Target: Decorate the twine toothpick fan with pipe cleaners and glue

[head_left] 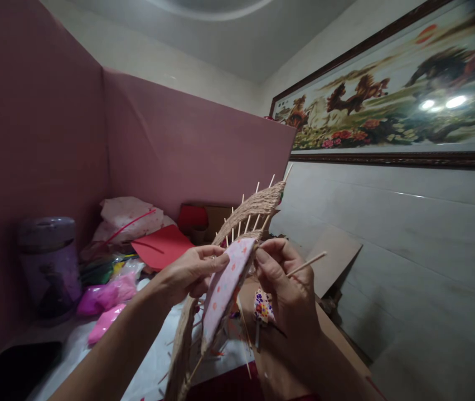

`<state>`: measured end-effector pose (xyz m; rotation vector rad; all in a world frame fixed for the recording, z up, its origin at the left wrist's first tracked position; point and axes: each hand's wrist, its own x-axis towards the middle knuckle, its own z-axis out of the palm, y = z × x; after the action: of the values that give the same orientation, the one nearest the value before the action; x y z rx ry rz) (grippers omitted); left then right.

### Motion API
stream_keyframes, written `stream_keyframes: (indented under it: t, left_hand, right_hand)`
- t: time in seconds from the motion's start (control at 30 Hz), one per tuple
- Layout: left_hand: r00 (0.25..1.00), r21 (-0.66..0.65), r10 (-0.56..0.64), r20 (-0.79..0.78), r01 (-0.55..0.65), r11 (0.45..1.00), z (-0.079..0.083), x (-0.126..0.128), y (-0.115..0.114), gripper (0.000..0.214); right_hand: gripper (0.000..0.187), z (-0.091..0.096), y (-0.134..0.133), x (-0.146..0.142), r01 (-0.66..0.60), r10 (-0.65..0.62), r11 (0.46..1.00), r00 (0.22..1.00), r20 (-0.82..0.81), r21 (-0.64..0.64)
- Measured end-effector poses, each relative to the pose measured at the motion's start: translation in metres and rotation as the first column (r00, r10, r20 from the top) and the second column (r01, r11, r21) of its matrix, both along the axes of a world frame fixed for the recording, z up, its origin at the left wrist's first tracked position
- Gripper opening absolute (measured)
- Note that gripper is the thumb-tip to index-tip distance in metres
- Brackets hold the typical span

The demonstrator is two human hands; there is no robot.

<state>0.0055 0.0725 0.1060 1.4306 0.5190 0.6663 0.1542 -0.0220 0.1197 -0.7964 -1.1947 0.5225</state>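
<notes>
A half-woven basket (258,206) of tan cord with thin wooden spokes sticking out is held up on edge in front of me. Its flat base (223,289) is covered in pink cloth with small dots. My left hand (191,270) is closed on the base's upper edge, thumb on top. My right hand (283,278) pinches the weave at the rim beside the base. A thin wooden stick (306,263) pokes out to the right from between its fingers.
Pink partition walls (179,139) close off the left and back. On the table lie a purple lidded jar (49,262), pink plastic bags (106,295), a red sheet (162,248) and patterned cloth scraps (263,307). A framed horse picture (388,94) hangs on the right wall.
</notes>
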Motion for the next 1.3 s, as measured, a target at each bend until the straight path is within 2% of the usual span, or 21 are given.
stream_keyframes:
  t: [0.23, 0.43, 0.57, 0.73, 0.93, 1.1, 1.3]
  left_hand:
    - [1.0, 0.023, 0.018, 0.005, -0.018, 1.0, -0.001, 0.001, 0.0, 0.045]
    - [1.0, 0.036, 0.023, -0.014, -0.023, 0.999, 0.0, 0.001, -0.001, 0.051]
    - [0.999, 0.072, 0.04, -0.012, -0.039, 0.997, -0.001, 0.002, -0.001, 0.052]
    - [1.0, 0.065, 0.03, -0.008, -0.03, 0.997, -0.004, 0.002, 0.002, 0.05]
    - [1.0, 0.047, 0.022, -0.007, -0.022, 0.999, -0.006, 0.002, 0.006, 0.043]
    - [1.0, 0.012, -0.013, 0.025, 0.013, 1.0, -0.008, 0.002, 0.007, 0.038]
    - [0.993, -0.07, -0.026, 0.116, 0.034, 0.997, -0.003, 0.002, 0.003, 0.036]
  right_hand:
    - [0.019, -0.001, 0.004, 0.0, -0.164, 0.153, 0.985, 0.975, -0.162, -0.061]
    - [0.023, 0.004, 0.002, 0.002, -0.208, 0.181, 0.971, 0.96, -0.212, -0.116]
    - [0.022, 0.006, 0.002, 0.004, -0.136, 0.116, 0.983, 0.981, -0.158, -0.123]
    - [0.016, 0.002, 0.001, 0.002, 0.001, -0.003, 0.999, 0.999, -0.047, -0.047]
    - [0.011, -0.005, 0.0, -0.001, -0.02, 0.021, 0.999, 0.999, -0.039, 0.032]
    - [0.012, -0.005, 0.0, 0.0, 0.088, -0.083, 0.993, 0.995, -0.064, 0.077]
    - [0.009, -0.015, -0.001, 0.002, 0.11, -0.111, 0.993, 0.994, 0.01, 0.046]
